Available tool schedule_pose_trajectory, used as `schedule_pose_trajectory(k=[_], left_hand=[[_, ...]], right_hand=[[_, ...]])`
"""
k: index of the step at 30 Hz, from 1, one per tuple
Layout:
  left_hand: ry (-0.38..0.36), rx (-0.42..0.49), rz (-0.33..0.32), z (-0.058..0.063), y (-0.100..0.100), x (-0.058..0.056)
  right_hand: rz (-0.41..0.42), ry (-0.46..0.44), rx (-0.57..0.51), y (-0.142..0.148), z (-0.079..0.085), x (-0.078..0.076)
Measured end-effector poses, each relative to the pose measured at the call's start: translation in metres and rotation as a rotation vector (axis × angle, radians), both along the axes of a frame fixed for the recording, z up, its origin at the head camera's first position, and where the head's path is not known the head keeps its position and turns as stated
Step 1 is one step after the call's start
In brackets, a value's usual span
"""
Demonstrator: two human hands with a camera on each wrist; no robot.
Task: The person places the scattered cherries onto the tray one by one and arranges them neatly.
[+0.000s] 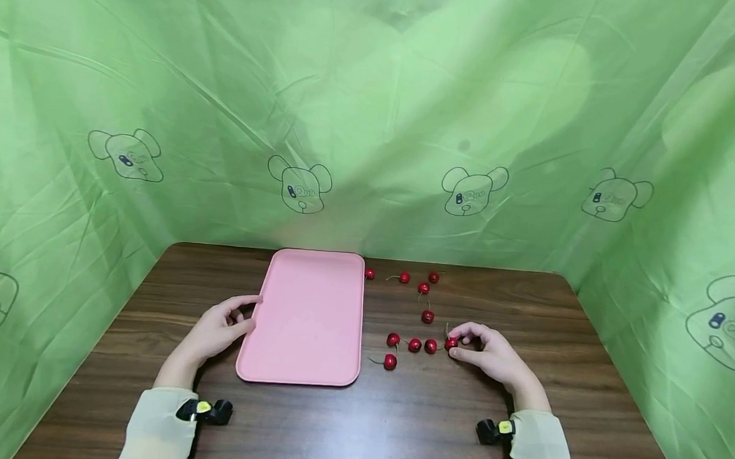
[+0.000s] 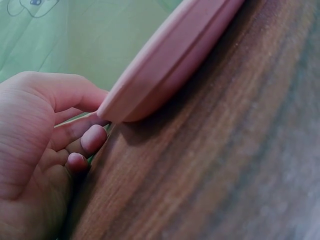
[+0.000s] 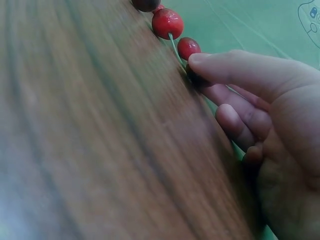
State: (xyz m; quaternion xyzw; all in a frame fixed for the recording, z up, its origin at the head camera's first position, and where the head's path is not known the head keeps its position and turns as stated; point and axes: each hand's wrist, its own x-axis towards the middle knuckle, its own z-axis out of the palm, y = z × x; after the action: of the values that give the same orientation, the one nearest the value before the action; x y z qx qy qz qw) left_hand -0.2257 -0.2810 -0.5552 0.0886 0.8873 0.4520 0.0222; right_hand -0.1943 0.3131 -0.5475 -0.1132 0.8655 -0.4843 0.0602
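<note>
On the wooden table lies a pink rectangular tray (image 1: 311,317). Beside its left edge is my left hand (image 1: 219,329), with thumb and forefinger spread apart and their tips right at the rim; other fingers curl loosely lower down in the left wrist view. My right hand (image 1: 492,353) pinches a red cherry (image 1: 452,344) between thumb and forefinger, at the right end of a short row. The thumb largely covers that cherry in the right wrist view. Two more cherries sit just left of it, one (image 1: 431,346) nearest and another (image 1: 414,345) beyond.
Farther left in the row is a cherry (image 1: 393,339), with one (image 1: 390,361) in front. Several stemmed cherries lie behind, including one (image 1: 427,317) midway and one (image 1: 370,274) against the tray's far right edge. Green cloth (image 1: 374,117) walls the table's back and sides.
</note>
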Motion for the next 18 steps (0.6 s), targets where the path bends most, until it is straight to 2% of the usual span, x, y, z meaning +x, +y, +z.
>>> schedule_pose_trajectory(k=[5, 10, 18], left_hand=[[0.003, -0.001, 0.001, -0.0015, -0.0009, -0.0007], [0.003, 0.001, 0.001, -0.0015, -0.0015, -0.0005], [0.011, 0.023, -0.008, 0.0032, 0.0026, 0.0026]], right_hand=[[0.014, 0.029, -0.054, 0.0, -0.0025, -0.0022], [0.02, 0.063, -0.061, -0.0002, -0.0036, -0.0041], [-0.072, 0.098, -0.076, -0.0011, 0.0004, -0.0051]])
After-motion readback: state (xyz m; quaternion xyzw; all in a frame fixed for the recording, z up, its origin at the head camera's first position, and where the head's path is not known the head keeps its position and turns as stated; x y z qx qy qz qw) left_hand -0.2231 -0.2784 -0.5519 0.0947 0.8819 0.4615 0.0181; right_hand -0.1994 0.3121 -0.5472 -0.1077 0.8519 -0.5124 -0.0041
